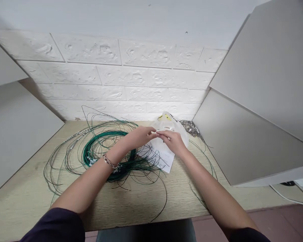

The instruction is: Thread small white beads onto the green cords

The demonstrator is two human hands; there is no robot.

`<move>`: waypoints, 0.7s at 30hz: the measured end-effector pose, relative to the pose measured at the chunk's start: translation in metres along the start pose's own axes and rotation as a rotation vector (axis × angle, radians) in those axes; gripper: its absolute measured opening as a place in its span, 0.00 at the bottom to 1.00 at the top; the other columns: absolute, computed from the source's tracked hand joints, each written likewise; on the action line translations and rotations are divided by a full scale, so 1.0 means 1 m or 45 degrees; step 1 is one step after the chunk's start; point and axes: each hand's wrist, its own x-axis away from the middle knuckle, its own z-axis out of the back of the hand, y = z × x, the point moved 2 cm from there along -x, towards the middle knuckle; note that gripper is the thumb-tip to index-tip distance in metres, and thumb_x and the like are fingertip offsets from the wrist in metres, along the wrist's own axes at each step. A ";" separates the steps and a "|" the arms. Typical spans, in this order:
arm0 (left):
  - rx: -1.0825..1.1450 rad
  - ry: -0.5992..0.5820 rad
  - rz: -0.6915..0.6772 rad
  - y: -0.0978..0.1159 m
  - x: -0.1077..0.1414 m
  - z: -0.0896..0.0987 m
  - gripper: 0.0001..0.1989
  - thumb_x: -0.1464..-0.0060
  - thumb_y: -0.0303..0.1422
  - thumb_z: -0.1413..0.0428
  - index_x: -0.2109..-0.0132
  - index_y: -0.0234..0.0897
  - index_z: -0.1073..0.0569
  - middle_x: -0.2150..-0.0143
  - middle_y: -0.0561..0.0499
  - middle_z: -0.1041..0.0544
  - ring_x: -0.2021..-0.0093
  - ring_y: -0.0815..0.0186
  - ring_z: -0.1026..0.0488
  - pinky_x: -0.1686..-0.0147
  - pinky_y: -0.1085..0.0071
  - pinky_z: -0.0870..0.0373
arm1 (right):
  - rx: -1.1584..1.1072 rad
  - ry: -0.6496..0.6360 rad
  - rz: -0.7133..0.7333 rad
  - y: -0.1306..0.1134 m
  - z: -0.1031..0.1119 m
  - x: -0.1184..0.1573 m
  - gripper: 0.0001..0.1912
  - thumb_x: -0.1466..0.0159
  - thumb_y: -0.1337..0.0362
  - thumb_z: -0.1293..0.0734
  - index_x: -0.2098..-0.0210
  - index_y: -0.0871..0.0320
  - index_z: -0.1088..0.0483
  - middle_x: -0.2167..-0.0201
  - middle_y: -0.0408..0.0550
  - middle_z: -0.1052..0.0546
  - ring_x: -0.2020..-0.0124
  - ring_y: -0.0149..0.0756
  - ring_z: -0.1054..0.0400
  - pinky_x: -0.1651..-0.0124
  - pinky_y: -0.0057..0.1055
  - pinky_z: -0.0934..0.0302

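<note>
My left hand (142, 135) and my right hand (173, 140) meet fingertip to fingertip above the table, both pinched. Whatever lies between the fingers is too small to make out. Under my left forearm, which wears a chain bracelet (109, 161), spreads a coil of thin green cord (91, 141) with small pale pieces on it and many loose dark ends (143, 164). Just behind and below my hands is a crumpled translucent white plastic bag (183, 134) with yellow and black print. A white paper with handwriting (166, 164) lies partly under the cord ends.
A heap of small greyish, glittering bits (190, 128) sits at the back right by the panel (257, 134). Loose green strands (208, 159) lie beyond my right forearm. A white brick-patterned wall (131, 77) closes the back, with another panel (20, 131) at left.
</note>
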 end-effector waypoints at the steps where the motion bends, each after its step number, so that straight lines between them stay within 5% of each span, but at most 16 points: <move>1: 0.005 0.002 -0.006 0.001 -0.002 -0.006 0.18 0.46 0.41 0.57 0.58 0.35 0.28 0.67 0.47 0.24 0.68 0.66 0.31 0.69 0.72 0.40 | -0.055 -0.017 -0.020 -0.003 -0.001 0.001 0.11 0.40 0.63 0.41 0.63 0.55 0.28 0.65 0.45 0.24 0.66 0.31 0.30 0.61 0.28 0.38; 7: 0.029 0.032 -0.015 -0.001 -0.005 -0.006 0.16 0.48 0.40 0.53 0.64 0.36 0.25 0.76 0.51 0.27 0.76 0.70 0.36 0.74 0.74 0.44 | -0.475 -0.084 -0.282 -0.001 -0.006 0.002 0.10 0.43 0.62 0.38 0.62 0.56 0.32 0.71 0.42 0.24 0.72 0.30 0.29 0.62 0.31 0.38; 12: 0.034 0.100 -0.126 0.001 -0.002 -0.002 0.15 0.47 0.37 0.54 0.67 0.36 0.25 0.78 0.53 0.29 0.78 0.73 0.40 0.75 0.74 0.46 | -0.860 -0.101 -0.470 0.006 -0.004 -0.001 0.10 0.49 0.59 0.33 0.70 0.59 0.33 0.75 0.43 0.25 0.75 0.31 0.29 0.66 0.31 0.37; 16: -0.033 0.186 -0.108 0.001 -0.004 -0.007 0.15 0.48 0.37 0.54 0.69 0.36 0.26 0.81 0.54 0.33 0.80 0.73 0.42 0.77 0.74 0.48 | -0.954 -0.054 -0.550 0.009 0.000 -0.004 0.12 0.53 0.59 0.30 0.72 0.60 0.32 0.78 0.43 0.25 0.82 0.28 0.33 0.71 0.31 0.38; 21: -0.022 0.236 -0.002 -0.002 -0.008 -0.015 0.13 0.49 0.37 0.54 0.68 0.37 0.26 0.83 0.55 0.36 0.80 0.72 0.42 0.77 0.73 0.48 | -1.065 -0.033 -0.603 0.016 0.001 -0.006 0.13 0.56 0.60 0.29 0.75 0.60 0.33 0.77 0.42 0.26 0.79 0.28 0.33 0.69 0.30 0.38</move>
